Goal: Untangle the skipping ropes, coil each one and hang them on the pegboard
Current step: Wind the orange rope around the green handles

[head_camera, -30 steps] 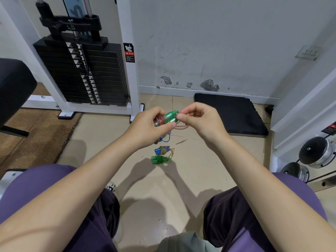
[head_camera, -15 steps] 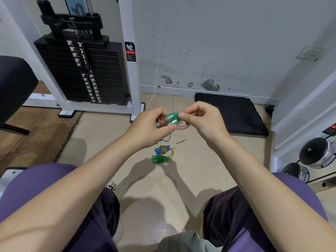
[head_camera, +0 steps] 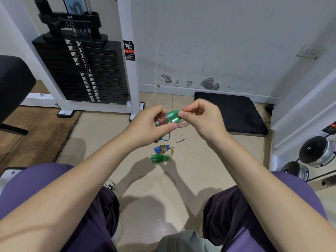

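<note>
My left hand point(head_camera: 145, 127) grips a skipping rope bundle: two green handles point(head_camera: 172, 116) with reddish-brown cord point(head_camera: 160, 120) wound round them. My right hand point(head_camera: 203, 118) pinches the tips of the green handles, and a loop of pinkish cord point(head_camera: 183, 125) sticks out below its fingers. On the floor beneath lie a blue-handled rope bundle point(head_camera: 162, 148) wrapped in yellowish cord and a green rope bundle point(head_camera: 160, 158). A blue cord point(head_camera: 166, 140) shows just under my left hand. No pegboard is in view.
A black weight stack point(head_camera: 80, 70) in a white frame stands at the back left. A black foam pad point(head_camera: 231, 113) lies by the wall. Chrome dumbbells point(head_camera: 316, 151) sit on a rack at the right. A brown mat point(head_camera: 36, 128) covers the floor at the left.
Both hands stay together on the green-handled bundle, with only small finger shifts of my right hand at the handle tips. The bundles on the floor have not moved.
</note>
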`<state>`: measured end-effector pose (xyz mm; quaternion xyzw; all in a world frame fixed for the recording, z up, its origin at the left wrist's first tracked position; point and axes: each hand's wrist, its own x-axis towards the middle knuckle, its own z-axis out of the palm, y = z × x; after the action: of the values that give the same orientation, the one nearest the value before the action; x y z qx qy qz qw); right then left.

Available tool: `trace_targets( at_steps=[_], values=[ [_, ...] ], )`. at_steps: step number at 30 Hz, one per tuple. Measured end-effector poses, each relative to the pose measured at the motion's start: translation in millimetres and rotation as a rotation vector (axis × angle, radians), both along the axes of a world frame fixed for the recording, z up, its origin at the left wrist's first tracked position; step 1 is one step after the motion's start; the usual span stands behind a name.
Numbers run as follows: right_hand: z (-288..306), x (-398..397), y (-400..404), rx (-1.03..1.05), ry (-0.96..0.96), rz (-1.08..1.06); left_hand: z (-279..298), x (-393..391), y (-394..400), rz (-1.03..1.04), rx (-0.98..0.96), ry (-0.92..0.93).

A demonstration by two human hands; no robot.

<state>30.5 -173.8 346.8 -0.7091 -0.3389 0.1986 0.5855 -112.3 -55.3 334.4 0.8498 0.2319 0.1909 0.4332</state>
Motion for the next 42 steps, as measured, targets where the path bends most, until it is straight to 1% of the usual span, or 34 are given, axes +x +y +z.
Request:
trace_targets(
  at_steps=[3, 6, 10, 14, 17, 21, 24, 27, 31, 36, 39, 41, 42],
  values=[
    [-3, -3, 0, -0.022, -0.053, -0.014, 0, 1, -3, 0.004, 0.000, -0.013],
    [-4, -6, -1, 0.008, 0.004, -0.014, 0, 0, -5, 0.001, -0.019, -0.040],
    [-3, -4, -1, 0.075, 0.027, -0.038, 0, 0, -5, -0.020, -0.102, -0.102],
    [-7, -7, 1, 0.032, 0.041, -0.018, -3, 2, -5, 0.037, -0.108, -0.071],
    [-7, -7, 2, 0.015, 0.060, -0.032, -5, 3, -3, 0.047, -0.092, -0.060],
    [-12, -12, 2, 0.008, 0.087, -0.116, -6, 3, -4, 0.020, -0.036, -0.044],
    [-12, -14, 2, 0.041, 0.112, -0.139, -5, 4, -5, -0.005, -0.022, -0.042],
    [-8, -12, 1, 0.078, 0.132, -0.095, -4, 3, -3, 0.010, -0.034, -0.060],
    [-9, -15, 1, 0.043, 0.146, -0.031, -6, 3, 0, 0.057, -0.038, -0.044],
    [-9, -15, 2, 0.047, 0.189, -0.073, -6, 2, -1, -0.006, -0.058, -0.028],
    [-10, -13, 2, 0.038, 0.217, -0.059, -5, 1, 0, -0.049, -0.064, -0.022],
    [-8, -6, -1, 0.011, 0.264, 0.018, -2, -1, 3, -0.100, -0.132, -0.050],
    [-6, -2, -3, -0.014, 0.297, 0.101, -1, -2, 6, -0.129, -0.189, -0.063]
  ],
)
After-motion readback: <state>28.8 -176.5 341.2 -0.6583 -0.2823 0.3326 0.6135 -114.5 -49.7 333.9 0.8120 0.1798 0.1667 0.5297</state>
